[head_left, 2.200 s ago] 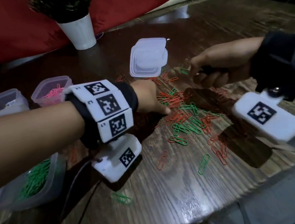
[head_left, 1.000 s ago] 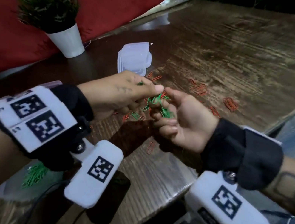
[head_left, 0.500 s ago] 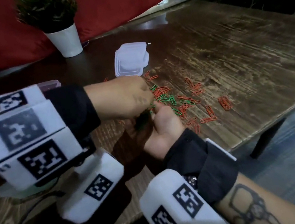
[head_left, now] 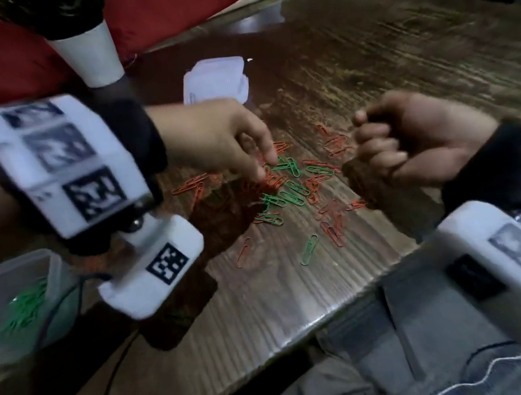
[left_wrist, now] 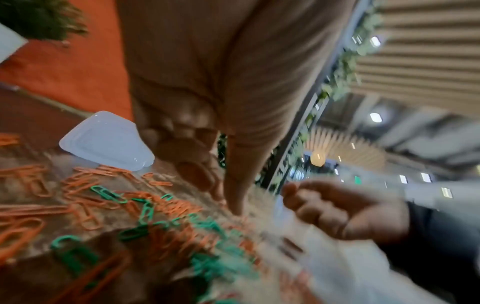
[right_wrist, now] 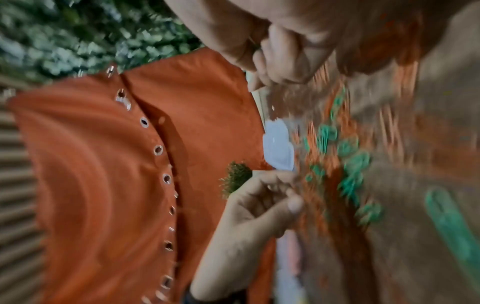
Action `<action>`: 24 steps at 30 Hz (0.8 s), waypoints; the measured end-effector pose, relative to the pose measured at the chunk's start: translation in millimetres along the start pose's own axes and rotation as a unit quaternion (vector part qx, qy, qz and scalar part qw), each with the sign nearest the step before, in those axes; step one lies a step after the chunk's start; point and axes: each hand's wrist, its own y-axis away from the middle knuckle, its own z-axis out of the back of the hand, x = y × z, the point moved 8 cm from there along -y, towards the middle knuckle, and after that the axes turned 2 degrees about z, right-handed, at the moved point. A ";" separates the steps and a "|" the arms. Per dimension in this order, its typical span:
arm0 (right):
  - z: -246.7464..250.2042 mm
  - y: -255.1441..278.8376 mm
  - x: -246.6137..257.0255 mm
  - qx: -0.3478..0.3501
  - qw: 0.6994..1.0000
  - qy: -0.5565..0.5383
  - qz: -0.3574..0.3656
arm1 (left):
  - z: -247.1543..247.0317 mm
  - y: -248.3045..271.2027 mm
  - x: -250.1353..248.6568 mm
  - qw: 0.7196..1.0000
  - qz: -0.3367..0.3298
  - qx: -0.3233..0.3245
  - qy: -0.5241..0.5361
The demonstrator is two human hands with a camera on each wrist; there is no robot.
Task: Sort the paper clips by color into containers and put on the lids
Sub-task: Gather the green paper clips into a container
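L hand (head_left: 223, 134) reaches down into the mixed pile of paper clips (head_left: 289, 188) mid-table (head_left: 399, 44), fingertips (head_left: 271, 157) touching the orange + green clips; fingers bent downward, can't tell if its grip has a clip pinched, too blurred. R hand (head_left: 416, 142) hangs just right of the pile, fingers curled into a loose fist, palm up; can't tell if anything's inside. One green clip (head_left: 309, 249) lies apart, nearer the table edge. Container w/ green clips (head_left: 11, 311) sits at near left, lid off. Stack of clear lids (head_left: 214, 81) lies behind the pile, near a white plant pot (head_left: 91, 56).
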 end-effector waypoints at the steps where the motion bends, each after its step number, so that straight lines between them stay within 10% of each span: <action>1: 7.4 1.2 9.3 -0.020 0.997 0.070 0.008 | -8.5 -6.1 -6.0 0.996 -0.041 0.017 -0.080; 8: 11.9 9.3 29.2 -0.025 0.959 0.281 0.022 | -36.3 -37.5 -35.1 0.934 -0.154 0.080 -0.312; 24: 7.3 -1.5 3.1 -0.006 0.975 0.224 0.009 | -26.6 -32.2 -6.1 0.973 -0.170 -0.002 -0.153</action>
